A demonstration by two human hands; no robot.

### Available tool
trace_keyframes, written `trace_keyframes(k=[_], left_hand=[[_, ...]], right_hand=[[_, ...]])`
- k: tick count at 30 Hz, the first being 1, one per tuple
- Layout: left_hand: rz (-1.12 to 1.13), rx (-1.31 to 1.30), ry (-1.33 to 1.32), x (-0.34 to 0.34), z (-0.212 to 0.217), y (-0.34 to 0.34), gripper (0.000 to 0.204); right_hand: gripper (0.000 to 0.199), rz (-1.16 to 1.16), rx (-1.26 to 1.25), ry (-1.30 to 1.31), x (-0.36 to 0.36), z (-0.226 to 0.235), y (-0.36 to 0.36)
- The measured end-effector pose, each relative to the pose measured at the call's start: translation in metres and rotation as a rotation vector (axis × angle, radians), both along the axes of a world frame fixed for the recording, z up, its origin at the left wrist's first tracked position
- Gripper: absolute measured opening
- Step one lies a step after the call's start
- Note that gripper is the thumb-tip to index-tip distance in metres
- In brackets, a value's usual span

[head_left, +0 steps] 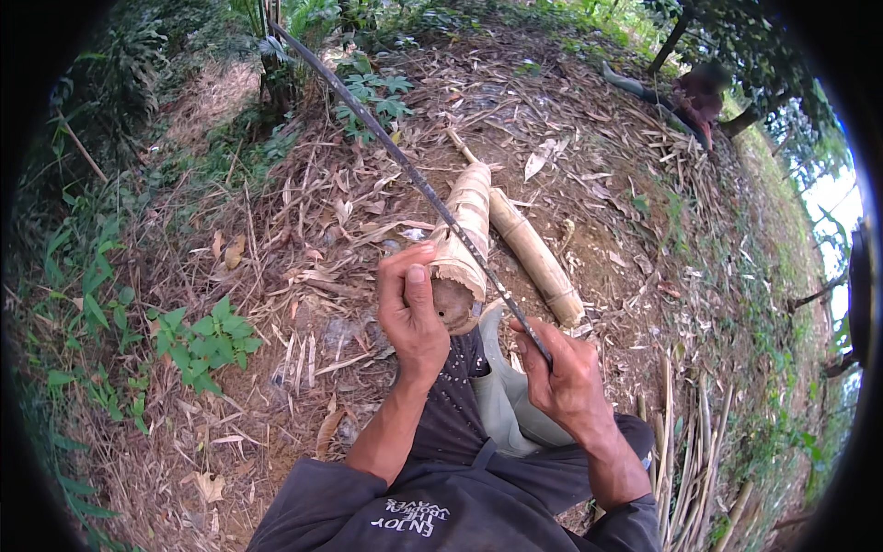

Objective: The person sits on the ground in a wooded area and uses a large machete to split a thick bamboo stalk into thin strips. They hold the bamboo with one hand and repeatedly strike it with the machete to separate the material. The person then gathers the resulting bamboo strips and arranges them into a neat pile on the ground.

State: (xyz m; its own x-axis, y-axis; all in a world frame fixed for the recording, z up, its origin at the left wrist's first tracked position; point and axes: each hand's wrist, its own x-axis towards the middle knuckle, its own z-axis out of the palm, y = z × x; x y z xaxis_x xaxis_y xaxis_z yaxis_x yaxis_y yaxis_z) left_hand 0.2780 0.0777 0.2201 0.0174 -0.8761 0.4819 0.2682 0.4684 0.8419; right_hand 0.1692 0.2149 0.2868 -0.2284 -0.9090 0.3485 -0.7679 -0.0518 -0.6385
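A thick bamboo section (470,204) with a pale, ragged surface slants away from me. Its near end is a round brown face with a small dark hole. My left hand (413,308) is closed at the left of that end, fingers curled against the rim and thumb up. In my right hand (563,373) is one end of a long, narrow dark blade (368,120). It crosses over the bamboo and reaches far to the upper left. A second, thinner bamboo piece (538,258) lies on the ground just right of the first.
My boots (504,405) and bent legs are under the bamboo's near end. Dry leaves and husks cover the sloping ground. Green plants (210,345) grow at left, and bamboo strips (690,460) lie at right. Another person (696,99) is at the far right.
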Motion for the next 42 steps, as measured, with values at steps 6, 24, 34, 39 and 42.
trace_keyframes(k=[6,24,34,39,42], left_hand=[[-0.004,-0.062,-0.044,0.003,-0.002,-0.003,0.03],[-0.085,0.041,0.081,0.004,-0.004,-0.004,0.017],[-0.045,-0.03,0.187,-0.001,-0.013,-0.012,0.016],[-0.052,0.004,0.124,-0.002,-0.01,-0.012,0.017],[-0.051,0.025,0.084,-0.001,-0.015,-0.013,0.017]], right_hand=[[0.019,-0.048,0.074,0.132,-0.025,-0.029,-0.007],[0.017,0.045,-0.033,0.063,-0.005,0.005,-0.008],[0.022,0.061,-0.016,0.065,-0.009,0.0,-0.006],[0.024,0.024,0.179,0.217,-0.023,-0.012,-0.01],[0.021,0.023,0.095,0.182,-0.014,-0.006,-0.01]])
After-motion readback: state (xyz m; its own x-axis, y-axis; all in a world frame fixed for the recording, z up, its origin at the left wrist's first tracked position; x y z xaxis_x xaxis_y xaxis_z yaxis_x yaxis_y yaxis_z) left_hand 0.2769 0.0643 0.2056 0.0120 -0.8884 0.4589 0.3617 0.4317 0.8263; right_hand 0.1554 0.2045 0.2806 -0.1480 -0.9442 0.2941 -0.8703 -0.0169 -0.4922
